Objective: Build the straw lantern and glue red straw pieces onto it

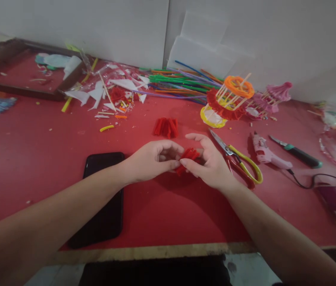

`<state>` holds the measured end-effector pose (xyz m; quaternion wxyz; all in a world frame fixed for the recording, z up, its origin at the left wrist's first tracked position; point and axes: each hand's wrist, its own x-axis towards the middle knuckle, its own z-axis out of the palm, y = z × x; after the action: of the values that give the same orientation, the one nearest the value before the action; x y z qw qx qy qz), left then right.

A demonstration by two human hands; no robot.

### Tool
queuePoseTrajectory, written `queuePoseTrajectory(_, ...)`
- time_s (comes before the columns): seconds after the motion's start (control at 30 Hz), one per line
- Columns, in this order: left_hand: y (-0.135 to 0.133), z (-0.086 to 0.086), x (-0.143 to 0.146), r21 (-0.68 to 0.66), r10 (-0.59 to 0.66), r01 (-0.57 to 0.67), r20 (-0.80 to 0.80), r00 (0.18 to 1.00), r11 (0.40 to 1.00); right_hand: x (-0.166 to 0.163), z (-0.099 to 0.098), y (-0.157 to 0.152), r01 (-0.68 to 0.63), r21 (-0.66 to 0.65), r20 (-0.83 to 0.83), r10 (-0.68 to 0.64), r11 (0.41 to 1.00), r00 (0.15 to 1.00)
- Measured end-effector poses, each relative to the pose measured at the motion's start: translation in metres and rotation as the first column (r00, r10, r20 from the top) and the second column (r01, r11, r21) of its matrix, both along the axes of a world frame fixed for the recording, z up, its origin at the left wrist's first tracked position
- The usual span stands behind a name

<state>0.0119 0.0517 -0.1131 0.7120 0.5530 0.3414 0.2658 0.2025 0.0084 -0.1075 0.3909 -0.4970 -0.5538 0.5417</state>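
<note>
The thumb and fingers of the right hand [212,163] are gripping a small red pleated piece [188,155], while its forefinger is stretching out above. The left hand [150,161] is curling toward it, and its thumb and forefinger are pinching the left edge of this same piece. So the piece is sitting between the two hands, over the near middle of the red tabletop [162,210].

Just beyond the hands, a second red pleated piece [166,128] is lying on the table. Under the left forearm, a black smartphone [105,222] is resting. Beside the right hand, scissors with one yellow and one red handle [249,163] are lying, and farther right a pink glue gun [263,151] and a utility knife [301,155].

Behind the scissors, a stick model with orange ring [239,87] is leaning near a pink model [277,95]. Along the wall, colourful pipe cleaners [179,81] are spreading, paper scraps [96,93] are lying to their left, and a dark-framed tray [45,95] is occupying the far left.
</note>
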Motion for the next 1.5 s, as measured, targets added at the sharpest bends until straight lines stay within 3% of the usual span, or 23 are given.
queuePoseTrajectory(0.3,-0.001,0.001,0.002,0.089,0.066,-0.064,-0.020,0.998,0.994,-0.006,-0.009,0.002,0.275,-0.081,-0.177,-0.285,0.958,0.942)
queuePoseTrajectory(0.47,-0.002,0.004,0.002,0.134,0.134,-0.124,-0.066,0.989,0.983,-0.017,-0.014,-0.001,0.294,-0.195,-0.341,-0.345,0.936,0.874)
queuePoseTrajectory(0.63,-0.002,0.005,0.003,-0.010,0.212,-0.213,-0.014,0.977,0.977,-0.017,-0.011,0.002,0.336,-0.205,-0.354,-0.390,0.919,0.850)
queuePoseTrajectory(0.73,0.000,0.003,0.004,-0.150,0.288,-0.275,0.076,0.955,0.950,-0.001,-0.002,0.004,0.281,-0.151,-0.179,-0.306,0.948,0.935)
queuePoseTrajectory(0.8,0.001,0.003,0.005,-0.244,0.334,-0.297,0.128,0.934,0.923,0.013,0.005,0.003,0.115,-0.176,0.056,-0.107,0.978,0.993)
queuePoseTrajectory(0.9,0.001,0.005,0.005,-0.340,0.355,-0.288,0.152,0.923,0.895,0.028,0.013,0.000,-0.082,-0.231,0.395,0.170,0.970,0.903)
queuePoseTrajectory(0.97,0.001,0.008,0.005,-0.361,0.329,-0.258,0.151,0.932,0.896,0.031,0.016,-0.002,-0.085,-0.074,0.586,0.112,0.994,0.803)
queuePoseTrajectory(1.03,0.000,0.010,0.005,-0.365,0.304,-0.236,0.140,0.942,0.901,0.030,0.016,-0.002,-0.084,0.173,0.688,-0.059,0.981,0.723)
queuePoseTrajectory(1.1,-0.001,0.012,0.004,-0.367,0.288,-0.224,0.129,0.949,0.903,0.028,0.014,-0.002,-0.113,0.331,0.662,-0.145,0.937,0.736)
queuePoseTrajectory(1.23,-0.004,0.013,0.004,-0.356,0.210,-0.155,0.123,0.970,0.922,0.022,0.004,-0.004,-0.155,0.415,0.521,-0.095,0.897,0.848)
queuePoseTrajectory(1.4,-0.005,0.015,0.005,-0.333,0.122,-0.079,0.111,0.986,0.940,0.014,-0.002,-0.005,-0.172,0.517,0.529,-0.155,0.838,0.834)
queuePoseTrajectory(1.5,-0.005,0.014,0.004,-0.321,0.093,-0.052,0.114,0.989,0.946,0.012,-0.003,-0.005,-0.155,0.519,0.509,-0.157,0.841,0.846)
